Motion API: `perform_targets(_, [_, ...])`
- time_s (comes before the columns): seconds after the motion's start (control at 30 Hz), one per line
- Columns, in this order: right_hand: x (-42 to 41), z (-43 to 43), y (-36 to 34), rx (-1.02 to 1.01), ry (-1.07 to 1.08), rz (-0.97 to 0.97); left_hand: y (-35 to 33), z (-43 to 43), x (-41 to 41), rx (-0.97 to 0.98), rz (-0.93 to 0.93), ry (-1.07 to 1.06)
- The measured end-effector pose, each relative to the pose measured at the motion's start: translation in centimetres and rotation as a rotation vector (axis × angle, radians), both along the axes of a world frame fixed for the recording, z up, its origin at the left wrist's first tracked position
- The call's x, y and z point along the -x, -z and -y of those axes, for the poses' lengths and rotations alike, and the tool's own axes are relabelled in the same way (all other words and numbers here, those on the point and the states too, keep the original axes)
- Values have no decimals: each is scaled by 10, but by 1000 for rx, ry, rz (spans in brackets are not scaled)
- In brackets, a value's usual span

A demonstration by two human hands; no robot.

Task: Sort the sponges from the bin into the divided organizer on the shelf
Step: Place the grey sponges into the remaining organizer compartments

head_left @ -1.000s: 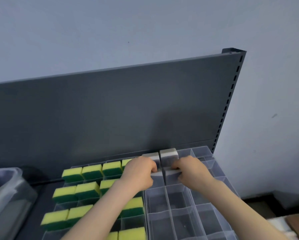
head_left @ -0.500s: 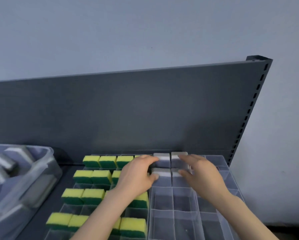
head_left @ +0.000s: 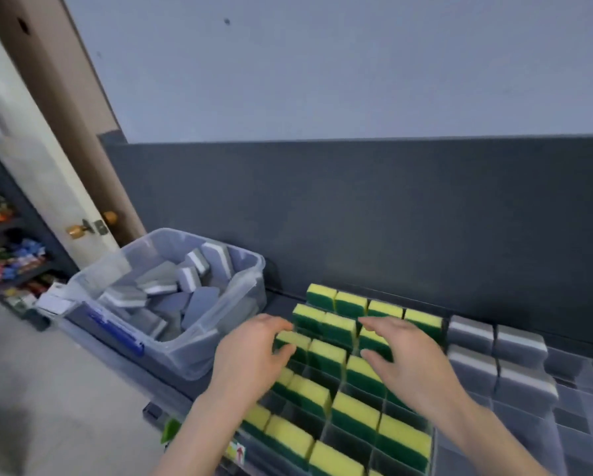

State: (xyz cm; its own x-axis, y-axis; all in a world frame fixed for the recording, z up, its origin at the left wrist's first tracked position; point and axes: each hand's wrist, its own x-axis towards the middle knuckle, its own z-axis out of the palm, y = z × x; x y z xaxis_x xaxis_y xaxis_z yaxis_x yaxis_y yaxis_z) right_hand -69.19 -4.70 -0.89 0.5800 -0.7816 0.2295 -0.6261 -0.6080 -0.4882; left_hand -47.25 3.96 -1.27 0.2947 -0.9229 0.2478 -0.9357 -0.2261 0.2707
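Note:
A clear plastic bin (head_left: 198, 352) at the left holds several grey sponges (head_left: 171, 293). The clear divided organizer (head_left: 570, 417) lies on the dark shelf to its right. Yellow-and-green sponges (head_left: 326, 352) fill its left compartments, and several grey sponges (head_left: 494, 352) stand in its back right compartments. My left hand (head_left: 250, 359) hovers above the organizer's left edge, fingers relaxed and holding nothing. My right hand (head_left: 408, 362) is spread over the yellow-and-green sponges, also holding nothing.
A dark grey shelf back panel (head_left: 356, 207) rises behind the bin and organizer. A beige door (head_left: 40, 149) with a brass knob (head_left: 78, 230) stands at the left. Further left, shelves (head_left: 6, 255) carry colourful goods. Grey floor shows at the lower left.
Both hands have let go of the grey sponges at the back of the organizer and moved left, toward the bin. My view has swung left, bringing the whole bin into sight.

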Motion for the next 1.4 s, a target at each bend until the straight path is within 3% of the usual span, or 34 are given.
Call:
perform_targets(0.27, [-111, -42, -5, 13, -50, -7, -11, -62, -121, -43, 73, -131])
perform_targets(0.63, [-255, -87, -7, 57, -59, -10, -25, -112, -267, -52, 82, -127])
perform_targets(1.2, [-357, -10, 0, 30, 10, -72, -19, -27, -366, -94, 65, 67])
perform_targets(1.4, [-386, 34, 6, 24, 39, -37, -22, 26, -390, -156, 182, 193])
